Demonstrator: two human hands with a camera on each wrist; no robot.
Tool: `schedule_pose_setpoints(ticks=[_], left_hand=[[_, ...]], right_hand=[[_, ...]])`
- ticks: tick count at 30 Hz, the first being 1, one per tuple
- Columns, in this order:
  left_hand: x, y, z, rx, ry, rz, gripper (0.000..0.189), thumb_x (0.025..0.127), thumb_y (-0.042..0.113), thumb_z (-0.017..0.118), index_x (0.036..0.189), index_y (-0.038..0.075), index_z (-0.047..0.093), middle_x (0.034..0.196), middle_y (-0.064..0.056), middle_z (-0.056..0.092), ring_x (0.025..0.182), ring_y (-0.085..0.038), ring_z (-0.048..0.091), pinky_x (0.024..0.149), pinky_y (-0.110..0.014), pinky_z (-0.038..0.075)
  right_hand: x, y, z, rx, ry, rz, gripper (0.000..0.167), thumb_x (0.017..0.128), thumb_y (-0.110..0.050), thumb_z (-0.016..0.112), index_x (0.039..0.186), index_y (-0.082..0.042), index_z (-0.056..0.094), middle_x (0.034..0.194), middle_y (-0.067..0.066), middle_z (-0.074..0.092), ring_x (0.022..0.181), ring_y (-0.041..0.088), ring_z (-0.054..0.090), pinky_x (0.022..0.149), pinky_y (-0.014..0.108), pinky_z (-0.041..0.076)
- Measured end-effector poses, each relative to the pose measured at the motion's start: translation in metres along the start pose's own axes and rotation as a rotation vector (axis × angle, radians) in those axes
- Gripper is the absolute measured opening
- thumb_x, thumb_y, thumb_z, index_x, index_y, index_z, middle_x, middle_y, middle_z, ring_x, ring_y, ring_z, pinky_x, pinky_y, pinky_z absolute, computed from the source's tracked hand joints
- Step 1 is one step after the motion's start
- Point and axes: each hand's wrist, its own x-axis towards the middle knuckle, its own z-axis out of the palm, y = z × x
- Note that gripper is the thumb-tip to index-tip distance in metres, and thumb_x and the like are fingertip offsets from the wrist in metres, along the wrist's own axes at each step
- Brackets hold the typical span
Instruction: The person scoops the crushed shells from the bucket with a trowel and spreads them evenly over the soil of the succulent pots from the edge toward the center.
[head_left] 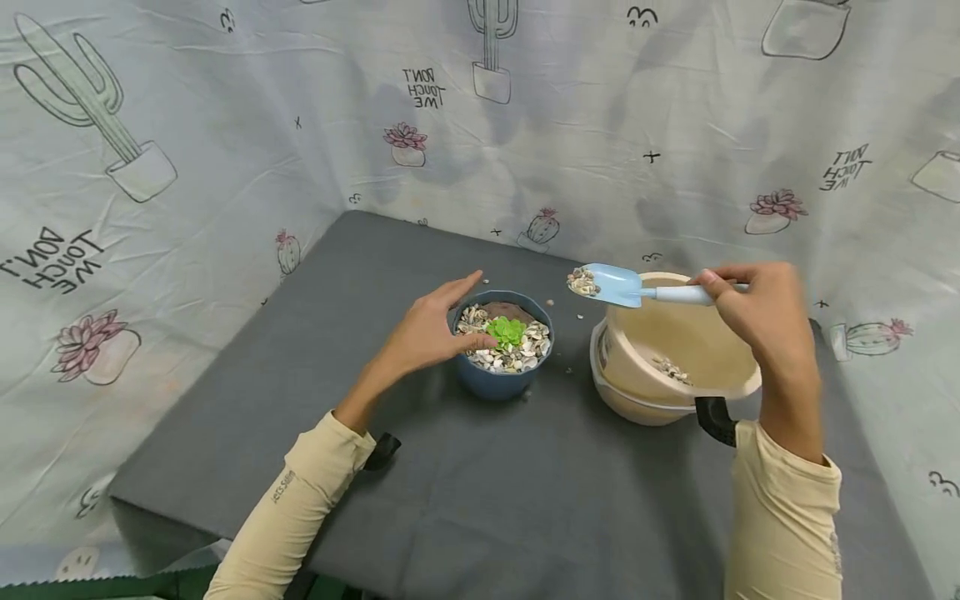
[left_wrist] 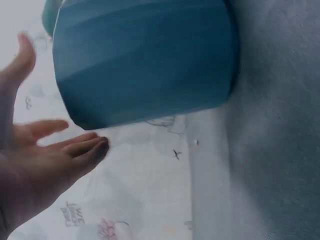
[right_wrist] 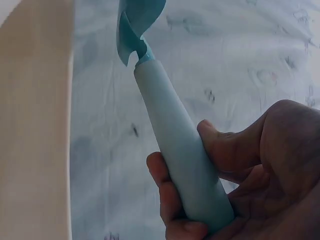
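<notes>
My right hand (head_left: 757, 312) grips the pale handle of a light blue trowel (head_left: 618, 285). Small pebble-like chips (head_left: 582, 282) lie on the blade, which is held level to the right of a blue plant pot (head_left: 498, 383). In the pot a bright green succulent (head_left: 506, 332) is surrounded by pale chips, with a bare brown patch at the back. Beside the pot's left rim is my left hand (head_left: 431, 329), thumb and fingers spread. In the left wrist view its fingers (left_wrist: 85, 147) are extended near the pot's wall; whether they touch it I cannot tell.
To the right stands a cream basin (head_left: 678, 333), tilted inside or on another cream bowl (head_left: 637, 408), with some chips in its bottom. Stray chips (head_left: 550, 302) dot the grey tabletop (head_left: 480, 483). Printed cloth (head_left: 570, 150) hangs behind and along the sides.
</notes>
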Motion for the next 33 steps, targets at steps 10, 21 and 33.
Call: schedule_pose_setpoints(ticks=[10, 21, 33], left_hand=[[0.002, -0.013, 0.006, 0.020, -0.219, -0.025, 0.132, 0.074, 0.048, 0.094, 0.170, 0.018, 0.009, 0.175, -0.012, 0.022, 0.161, -0.035, 0.028, 0.125, -0.058, 0.037], [0.000, -0.015, 0.007, 0.016, -0.203, -0.058, 0.133, 0.073, 0.049, 0.094, 0.170, 0.017, 0.009, 0.175, -0.013, 0.022, 0.161, -0.035, 0.027, 0.126, -0.057, 0.035], [-0.002, -0.015, 0.004, 0.001, -0.185, -0.096, 0.131, 0.075, 0.047, 0.094, 0.170, 0.017, 0.009, 0.175, -0.012, 0.022, 0.162, -0.034, 0.026, 0.127, -0.058, 0.035]], right_hand=[[0.010, -0.039, 0.038, -0.034, -0.085, -0.203, 0.026, 0.102, -0.016, 0.066, 0.108, 0.004, 0.081, 0.097, 0.026, 0.076, 0.067, 0.020, 0.046, 0.055, 0.028, 0.032], [0.008, -0.085, 0.076, -0.125, -0.015, -0.446, 0.016, 0.095, -0.001, 0.068, 0.099, 0.006, 0.082, 0.088, 0.026, 0.076, 0.075, 0.035, 0.051, 0.073, 0.037, 0.031], [0.002, -0.097, 0.092, -0.176, 0.157, -0.769, 0.011, 0.095, 0.000, 0.071, 0.094, 0.007, 0.080, 0.081, 0.020, 0.061, 0.079, 0.036, 0.042, 0.077, 0.043, 0.032]])
